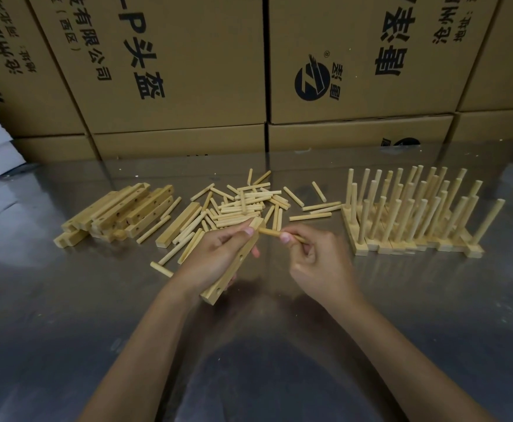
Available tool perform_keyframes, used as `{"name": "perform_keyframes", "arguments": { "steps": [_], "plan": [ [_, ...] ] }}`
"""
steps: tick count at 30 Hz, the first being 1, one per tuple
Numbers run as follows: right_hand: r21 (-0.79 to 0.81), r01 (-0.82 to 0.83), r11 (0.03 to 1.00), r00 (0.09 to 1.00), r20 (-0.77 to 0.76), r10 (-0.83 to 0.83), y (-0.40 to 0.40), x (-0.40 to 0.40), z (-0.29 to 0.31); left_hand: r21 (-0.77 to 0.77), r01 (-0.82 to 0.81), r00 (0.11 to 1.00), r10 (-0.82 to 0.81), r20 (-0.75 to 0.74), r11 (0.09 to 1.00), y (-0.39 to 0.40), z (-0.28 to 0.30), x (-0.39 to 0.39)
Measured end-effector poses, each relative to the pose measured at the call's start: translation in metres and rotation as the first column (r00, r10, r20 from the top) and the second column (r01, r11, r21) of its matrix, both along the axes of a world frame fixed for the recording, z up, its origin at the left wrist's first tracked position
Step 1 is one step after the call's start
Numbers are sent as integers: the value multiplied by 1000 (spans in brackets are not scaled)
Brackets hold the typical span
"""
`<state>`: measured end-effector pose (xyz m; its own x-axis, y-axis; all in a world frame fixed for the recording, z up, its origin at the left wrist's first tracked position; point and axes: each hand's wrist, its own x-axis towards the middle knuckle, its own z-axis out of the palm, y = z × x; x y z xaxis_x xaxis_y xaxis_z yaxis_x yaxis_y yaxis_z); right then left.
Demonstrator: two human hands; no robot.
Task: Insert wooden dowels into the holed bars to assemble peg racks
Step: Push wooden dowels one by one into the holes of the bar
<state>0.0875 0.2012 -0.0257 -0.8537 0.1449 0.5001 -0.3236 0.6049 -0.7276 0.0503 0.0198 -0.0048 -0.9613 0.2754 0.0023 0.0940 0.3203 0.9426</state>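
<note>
On the bench (pixel 66 300), the left hand (pixel 215 254) grips a holed bar (pixel 237 263), its long axis running away from the body. Just right of the bar's far end, the right hand (pixel 316 260) pinches a dowel (pixel 269 232) lying crosswise, tip toward the bar.

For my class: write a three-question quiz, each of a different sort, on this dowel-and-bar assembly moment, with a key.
1. True or false: the left hand grips a holed bar.
2. The right hand pinches: A) a dowel B) a screw C) nothing.
3. Fill in: the finished peg racks stand to the ____ of the loose dowel pile.

Key: 1 true; 2 A; 3 right.
</note>
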Motion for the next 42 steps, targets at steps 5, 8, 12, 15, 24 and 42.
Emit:
{"name": "perform_keyframes", "arguments": {
  "steps": [5, 8, 12, 15, 24, 42],
  "plan": [
    [-141, -28, 990, 999, 35, 34, -2, -3, 6, 142, -40, 996, 27, 89, 989, 2, 1, -1],
    [-118, 78, 990, 990, 129, -63, -6, -3, 4, 201, -212, 973, 186, 140, 956, -4, 2, -7],
    [163, -68, 984, 993, 104, 51, -28, 9, -12, 220, -447, 895, 431, 119, 867, -27, 4, -17],
    [398, -283, 873, 959, 128, 253, -59, 16, -22, 330, -518, 856, 484, 183, 790, -39, 5, -20],
    [456, -76, 887, 995, 90, 39, -52, 11, -18, 344, -520, 854, 478, 205, 782, -39, 5, -21],
    [278, -15, 960, 974, -215, 77, -34, 5, -4, 324, -249, 954, 173, 244, 913, 3, -1, -8]
  ]
}}
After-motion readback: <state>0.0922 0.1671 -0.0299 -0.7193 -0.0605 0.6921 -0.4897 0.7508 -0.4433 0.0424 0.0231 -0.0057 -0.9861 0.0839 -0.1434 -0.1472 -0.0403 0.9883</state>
